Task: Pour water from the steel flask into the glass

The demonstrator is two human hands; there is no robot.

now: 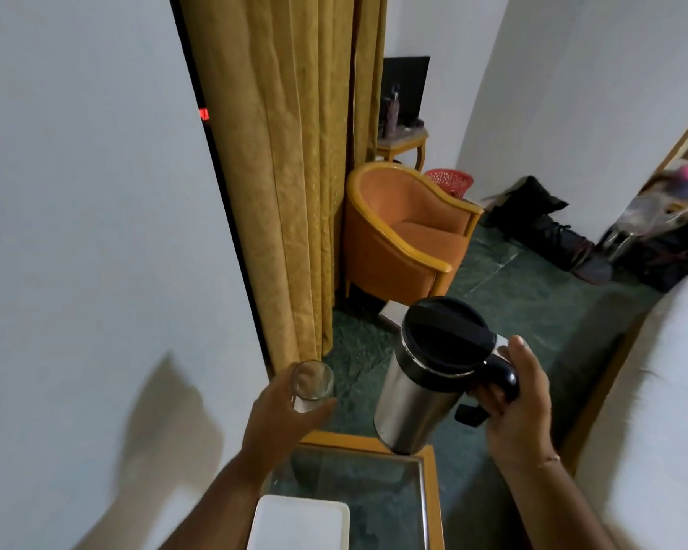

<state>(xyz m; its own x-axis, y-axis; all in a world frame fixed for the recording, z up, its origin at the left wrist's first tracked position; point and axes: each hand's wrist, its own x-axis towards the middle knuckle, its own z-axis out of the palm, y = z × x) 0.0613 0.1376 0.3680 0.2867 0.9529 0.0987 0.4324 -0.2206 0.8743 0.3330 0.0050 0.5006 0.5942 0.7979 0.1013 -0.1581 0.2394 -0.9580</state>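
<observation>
Head view: right hand [513, 406] grips steel flask [418, 398]; left hand [283, 414] holds glass [312, 385].

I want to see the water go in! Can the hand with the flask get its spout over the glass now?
Probably yes. The right hand holds the steel flask in the air beside the glass, which the left hand holds up. Only open air lies between them.

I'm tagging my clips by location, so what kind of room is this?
Probably a hotel room or bedroom: an orange armchair beside long gold curtains, a white bed edge on the right, and a small glass-topped side table below the hands.
</observation>
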